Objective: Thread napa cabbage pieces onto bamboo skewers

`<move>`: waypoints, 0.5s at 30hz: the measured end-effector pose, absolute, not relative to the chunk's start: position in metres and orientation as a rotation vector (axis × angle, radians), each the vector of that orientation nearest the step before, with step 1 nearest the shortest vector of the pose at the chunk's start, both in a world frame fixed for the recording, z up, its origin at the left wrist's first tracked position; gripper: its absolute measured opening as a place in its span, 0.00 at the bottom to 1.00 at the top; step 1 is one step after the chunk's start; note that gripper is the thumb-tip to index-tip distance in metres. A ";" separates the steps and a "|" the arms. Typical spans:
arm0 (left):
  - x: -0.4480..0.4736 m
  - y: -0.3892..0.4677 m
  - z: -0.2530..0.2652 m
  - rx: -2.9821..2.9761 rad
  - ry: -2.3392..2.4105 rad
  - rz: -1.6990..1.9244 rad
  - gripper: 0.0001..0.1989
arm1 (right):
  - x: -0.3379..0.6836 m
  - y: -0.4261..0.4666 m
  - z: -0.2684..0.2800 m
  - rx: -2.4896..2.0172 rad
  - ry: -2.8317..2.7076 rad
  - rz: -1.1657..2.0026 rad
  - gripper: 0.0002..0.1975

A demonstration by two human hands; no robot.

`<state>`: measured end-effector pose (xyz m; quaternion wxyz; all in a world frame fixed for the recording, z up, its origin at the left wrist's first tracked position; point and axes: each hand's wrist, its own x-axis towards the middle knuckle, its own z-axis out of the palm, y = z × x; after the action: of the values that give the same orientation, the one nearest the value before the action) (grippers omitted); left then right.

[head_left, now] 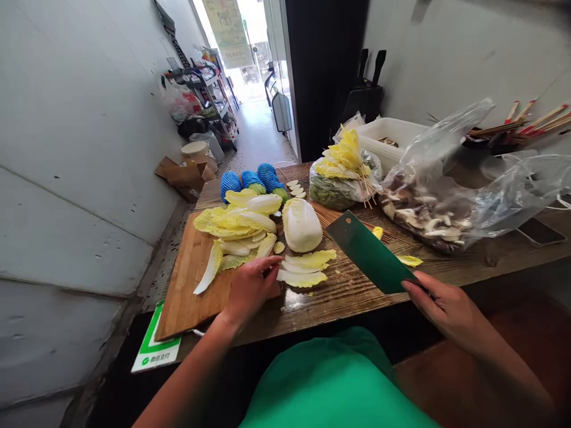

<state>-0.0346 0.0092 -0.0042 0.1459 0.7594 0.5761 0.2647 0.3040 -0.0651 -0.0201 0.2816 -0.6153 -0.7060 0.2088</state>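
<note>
Right hand [439, 297] wrapped around the cleaver [366, 252], left hand [252, 282] curled at the cabbage strips [303, 277].
The left fingers are nearly closed at the strips' near end; I cannot tell whether they grip one. These strips lie cut on the counter [352, 300]; fuller leaves [236, 220] sit piled on the cutting board [187, 285], and the cabbage head [302, 226] beyond remains in one piece.

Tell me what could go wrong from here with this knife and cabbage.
If the knife in the right hand swings over, it could nick the left hand, which is right beside the loose leaves. The rounded cabbage might roll if bumped, perhaps onto those leaves.
</note>
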 end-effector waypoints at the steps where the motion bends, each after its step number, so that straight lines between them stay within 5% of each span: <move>1: -0.040 0.008 0.000 2.160 1.696 0.791 0.11 | 0.305 -0.065 -0.021 -1.653 -1.889 0.558 0.16; 9: -0.095 -0.037 0.017 1.923 1.798 0.926 0.08 | 0.312 -0.064 -0.037 -1.716 -1.838 0.635 0.17; 15: -0.120 -0.074 -0.010 1.428 2.113 1.630 0.11 | 0.302 -0.059 -0.042 -1.755 -1.784 0.711 0.19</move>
<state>-0.1196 -0.0736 -0.0101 0.0573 0.4709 0.6970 0.5377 0.3016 -0.0586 -0.0420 0.2668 -0.6502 -0.6609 0.2634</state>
